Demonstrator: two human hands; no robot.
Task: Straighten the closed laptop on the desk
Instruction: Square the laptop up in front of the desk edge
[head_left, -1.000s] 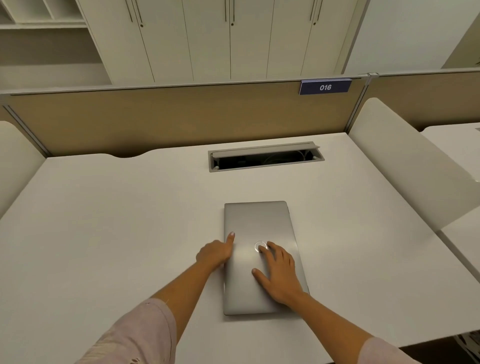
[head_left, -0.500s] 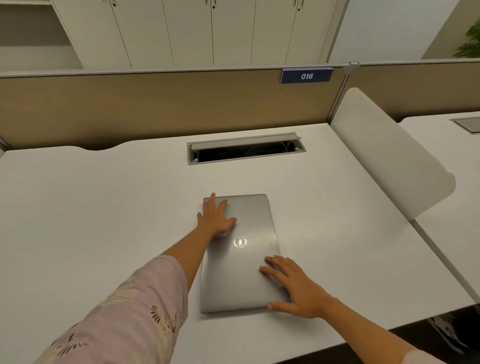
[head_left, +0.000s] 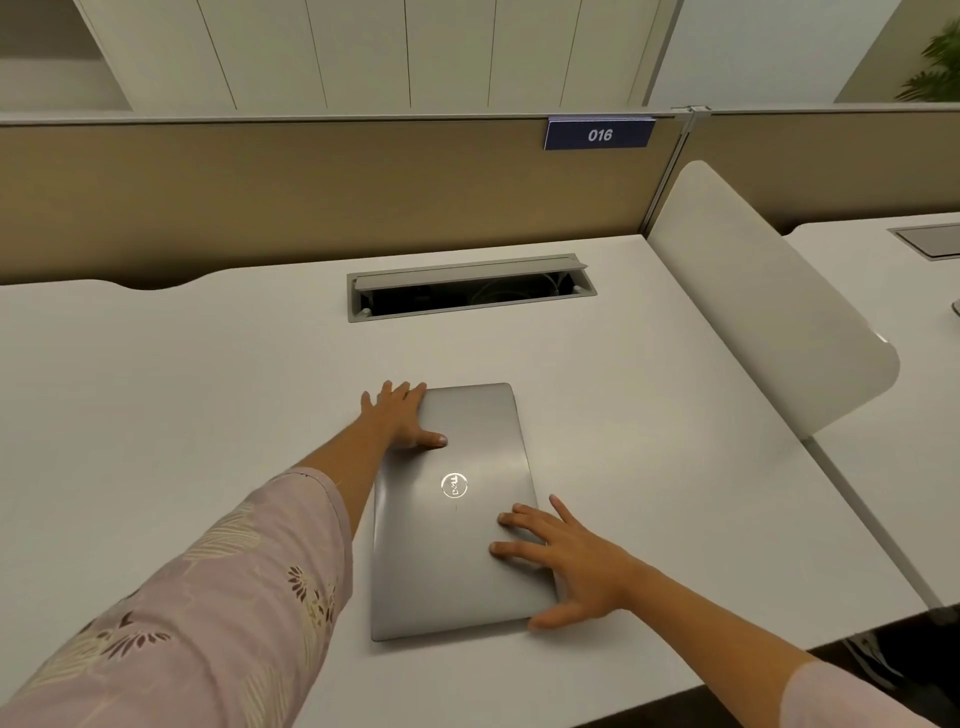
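Note:
A closed grey laptop (head_left: 457, 545) with a round logo lies flat on the white desk (head_left: 182, 389), its long side running away from me and its near end angled slightly left. My left hand (head_left: 400, 415) covers its far left corner, fingers over the edge and thumb on the lid. My right hand (head_left: 571, 561) rests on the near right part of the lid, fingers spread, with the thumb hooked at the near right corner.
An open cable hatch (head_left: 470, 288) is set into the desk behind the laptop. A tan partition (head_left: 311, 192) with a blue "016" label (head_left: 599, 134) closes the back. A white side divider (head_left: 769, 291) stands on the right, with another desk beyond it.
My left hand slid from the lid's left side up to the far left corner. My right hand moved from the lid's middle to the near right corner. The laptop has hardly shifted.

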